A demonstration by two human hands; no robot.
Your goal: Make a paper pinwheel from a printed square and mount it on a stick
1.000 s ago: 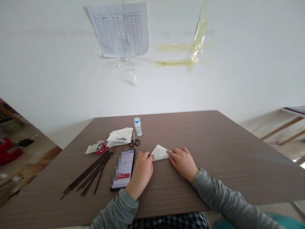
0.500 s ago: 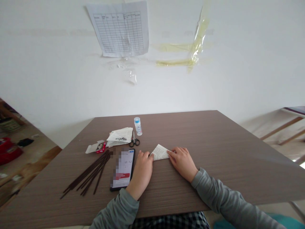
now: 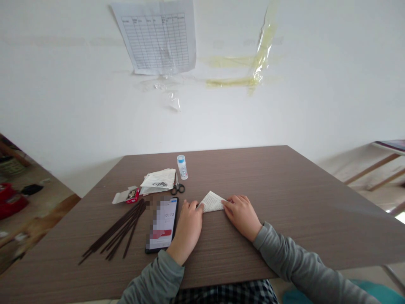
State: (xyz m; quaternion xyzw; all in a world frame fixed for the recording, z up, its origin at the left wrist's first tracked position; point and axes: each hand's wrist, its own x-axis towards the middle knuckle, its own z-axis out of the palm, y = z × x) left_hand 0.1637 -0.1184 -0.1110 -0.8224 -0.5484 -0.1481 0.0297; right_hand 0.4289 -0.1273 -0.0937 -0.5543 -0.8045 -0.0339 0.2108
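A printed sheet of paper folded into a triangle (image 3: pixel 212 202) lies on the brown table, its peak pointing away from me. My left hand (image 3: pixel 190 223) is closed on its left corner, thumb against the lower edge. At the right corner, my right hand (image 3: pixel 242 214) pinches the paper between thumb and fingers. Just left of my left hand lies a phone (image 3: pixel 163 226) showing a running timer. The undersides of both hands' fingers are partly hidden.
Left on the table (image 3: pixel 284 181) are dark brown thin strips (image 3: pixel 117 230), a small red box (image 3: pixel 132 195) of metal bits, stacked printed papers (image 3: pixel 157 180) and scissors (image 3: pixel 177 188). A white bottle with a blue cap (image 3: pixel 182 168) stands behind them. A white wall rises beyond.
The phone's timer has gone from 12 to 13. Both hands keep their places on the folded paper; the whole view has shifted very slightly.
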